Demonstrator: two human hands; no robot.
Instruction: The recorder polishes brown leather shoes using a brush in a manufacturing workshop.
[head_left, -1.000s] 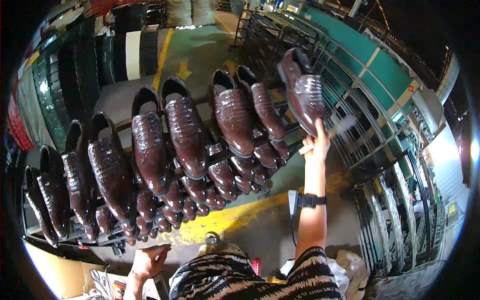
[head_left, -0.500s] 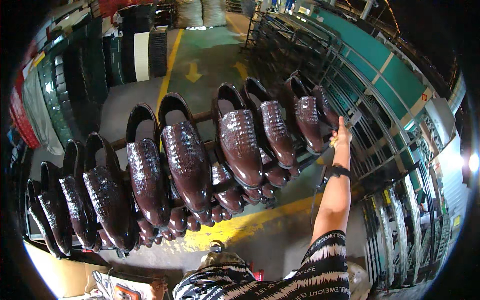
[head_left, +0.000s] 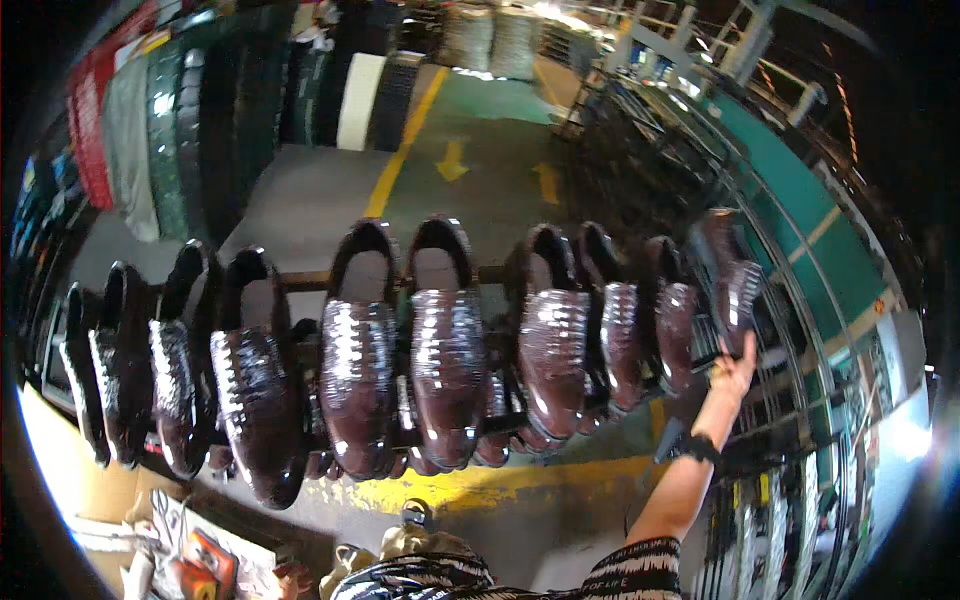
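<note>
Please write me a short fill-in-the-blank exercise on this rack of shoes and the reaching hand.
1. The right hand reaches up to the dark brown shoe at the row's ____ end.
2. The glossy shoes hang in a row on a ____.
3. The floor line beyond the rack is ____.

Missing words: right; rack; yellow

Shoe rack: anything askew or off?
Yes. The rightmost dark brown shoe sits higher and tilted against the even row of glossy shoes. The right hand touches its lower end. No damage visible.
</note>
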